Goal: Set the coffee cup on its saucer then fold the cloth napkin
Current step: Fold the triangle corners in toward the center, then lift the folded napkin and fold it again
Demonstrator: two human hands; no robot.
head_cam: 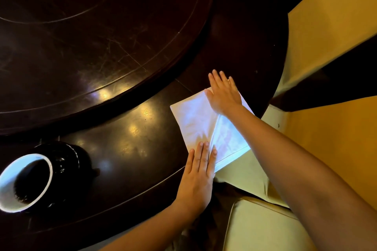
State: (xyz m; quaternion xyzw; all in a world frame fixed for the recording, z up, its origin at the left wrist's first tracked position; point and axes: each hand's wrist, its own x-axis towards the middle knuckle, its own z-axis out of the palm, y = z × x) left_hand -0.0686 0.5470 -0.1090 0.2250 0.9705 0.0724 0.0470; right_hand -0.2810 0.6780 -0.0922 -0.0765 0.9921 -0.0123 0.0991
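Note:
A white cloth napkin [195, 120] lies folded on the dark table near its right edge, its near corner hanging a little over the rim. My right hand [223, 94] presses flat on the napkin's far corner with straight fingers. My left hand [199, 173] lies flat at the napkin's near corner, fingertips on the cloth. A black coffee cup [30, 179] with a white inside and dark coffee stands at the lower left, well away from both hands. A dark saucer under it is hard to make out.
A raised dark round turntable [91, 36] fills the table's centre. The table's outer ring [130, 149] runs between it and the curved edge. Yellow-green chair cushions [255, 226] sit below right, and yellow floor lies beyond.

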